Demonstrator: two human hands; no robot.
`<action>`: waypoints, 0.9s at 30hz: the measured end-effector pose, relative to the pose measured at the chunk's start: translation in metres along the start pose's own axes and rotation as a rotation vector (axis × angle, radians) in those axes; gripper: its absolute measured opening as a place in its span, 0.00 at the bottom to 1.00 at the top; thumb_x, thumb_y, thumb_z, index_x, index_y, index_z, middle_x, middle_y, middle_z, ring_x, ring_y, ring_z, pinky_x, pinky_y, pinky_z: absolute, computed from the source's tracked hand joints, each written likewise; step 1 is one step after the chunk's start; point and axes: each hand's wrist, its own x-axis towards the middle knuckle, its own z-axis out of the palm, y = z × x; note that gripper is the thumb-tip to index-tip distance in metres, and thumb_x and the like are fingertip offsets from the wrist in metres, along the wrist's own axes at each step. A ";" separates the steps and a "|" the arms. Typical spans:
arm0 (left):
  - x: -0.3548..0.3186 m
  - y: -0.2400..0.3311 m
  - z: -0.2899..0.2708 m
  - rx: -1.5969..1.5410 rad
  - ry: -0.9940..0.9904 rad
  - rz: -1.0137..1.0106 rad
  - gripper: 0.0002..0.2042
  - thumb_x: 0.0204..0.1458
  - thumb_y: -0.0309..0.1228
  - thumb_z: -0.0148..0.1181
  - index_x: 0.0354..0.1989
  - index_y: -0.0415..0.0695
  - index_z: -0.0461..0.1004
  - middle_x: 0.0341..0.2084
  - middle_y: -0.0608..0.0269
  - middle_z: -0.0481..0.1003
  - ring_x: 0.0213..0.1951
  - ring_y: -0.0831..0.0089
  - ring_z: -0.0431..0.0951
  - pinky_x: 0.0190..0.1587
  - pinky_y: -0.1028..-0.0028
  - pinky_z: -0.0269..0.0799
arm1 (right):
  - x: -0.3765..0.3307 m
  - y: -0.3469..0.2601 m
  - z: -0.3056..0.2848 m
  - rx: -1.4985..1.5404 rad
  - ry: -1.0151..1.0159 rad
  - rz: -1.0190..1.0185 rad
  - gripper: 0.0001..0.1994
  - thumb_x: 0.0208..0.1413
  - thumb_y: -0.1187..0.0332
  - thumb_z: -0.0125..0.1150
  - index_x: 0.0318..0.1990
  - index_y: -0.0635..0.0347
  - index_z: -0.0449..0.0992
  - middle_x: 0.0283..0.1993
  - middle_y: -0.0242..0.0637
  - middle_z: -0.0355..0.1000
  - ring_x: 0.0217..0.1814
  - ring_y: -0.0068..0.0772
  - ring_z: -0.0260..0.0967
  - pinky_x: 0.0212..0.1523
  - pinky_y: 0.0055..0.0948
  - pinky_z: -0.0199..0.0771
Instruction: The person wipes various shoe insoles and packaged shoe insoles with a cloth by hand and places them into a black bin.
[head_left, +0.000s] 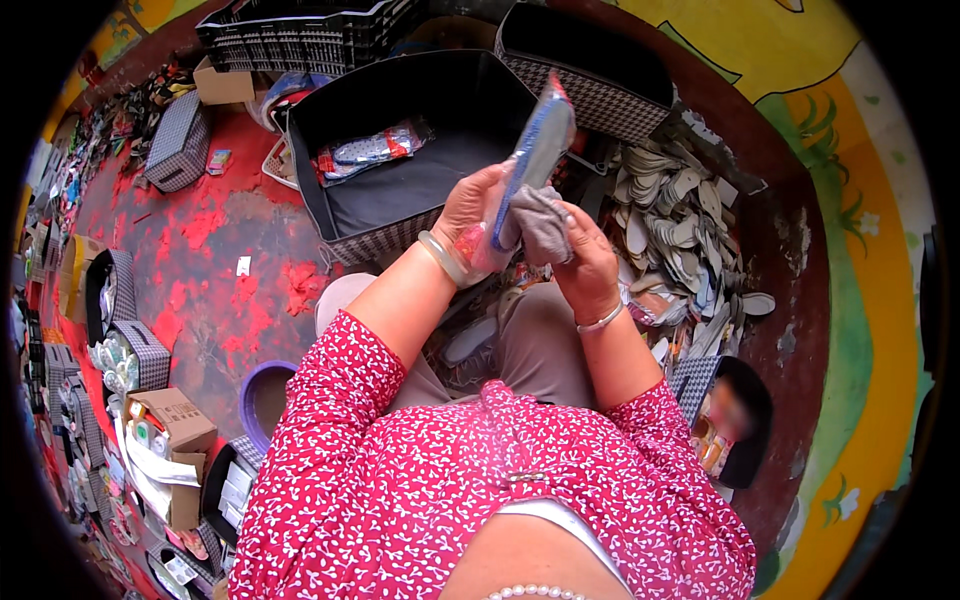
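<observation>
My left hand (472, 212) is closed around a clear plastic packet (543, 140) with a blue edge and a grey, sole-like flat shape inside. The packet stands tilted up and to the right. In my right hand (592, 262) is a bunched grey cloth (540, 222), pressed against the packet's face. Just beyond my hands, a black-lined fabric bin (400, 205) holds another wrapped packet (372, 148) in blue, white and red.
A heap of loose pale insoles (680, 215) lies to the right. A second bin (590, 65) and a black crate (310, 38) stand at the back. Left are a purple-rimmed bucket (248, 400), an open cardboard box (180, 420) and a closed checked box (180, 140).
</observation>
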 end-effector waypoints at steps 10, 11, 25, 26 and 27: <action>0.006 0.005 0.004 0.642 0.241 0.145 0.21 0.45 0.28 0.64 0.48 0.37 0.67 0.39 0.56 0.74 0.42 0.71 0.74 0.51 0.73 0.68 | 0.009 0.000 -0.040 0.373 0.075 0.123 0.18 0.58 0.67 0.42 0.51 0.69 0.66 0.50 0.45 0.70 0.52 0.41 0.68 0.56 0.39 0.66; 0.006 0.007 0.004 0.649 0.236 0.136 0.19 0.44 0.26 0.65 0.45 0.37 0.68 0.37 0.57 0.74 0.41 0.71 0.75 0.49 0.73 0.70 | 0.008 -0.001 -0.047 0.387 0.095 0.125 0.18 0.58 0.67 0.41 0.51 0.69 0.67 0.50 0.46 0.70 0.52 0.41 0.68 0.56 0.39 0.65; 0.005 0.001 0.003 0.194 0.040 0.142 0.30 0.48 0.37 0.57 0.57 0.33 0.58 0.52 0.45 0.66 0.53 0.56 0.69 0.54 0.57 0.69 | 0.000 -0.054 0.001 -0.167 0.187 -0.409 0.24 0.57 0.58 0.53 0.57 0.62 0.64 0.55 0.45 0.66 0.58 0.41 0.63 0.60 0.44 0.59; 0.006 0.001 0.002 0.165 0.050 0.134 0.30 0.50 0.41 0.57 0.57 0.34 0.58 0.53 0.44 0.65 0.54 0.55 0.68 0.55 0.56 0.68 | -0.004 -0.041 0.012 -0.369 0.159 -0.475 0.24 0.56 0.60 0.55 0.57 0.61 0.64 0.57 0.46 0.64 0.59 0.42 0.63 0.61 0.44 0.58; 0.008 0.001 0.001 0.071 0.026 0.103 0.33 0.54 0.54 0.49 0.59 0.38 0.57 0.53 0.44 0.66 0.53 0.53 0.70 0.54 0.57 0.68 | -0.005 -0.031 0.013 -0.744 -0.026 -0.526 0.24 0.55 0.61 0.55 0.58 0.60 0.64 0.59 0.46 0.62 0.61 0.43 0.60 0.62 0.44 0.55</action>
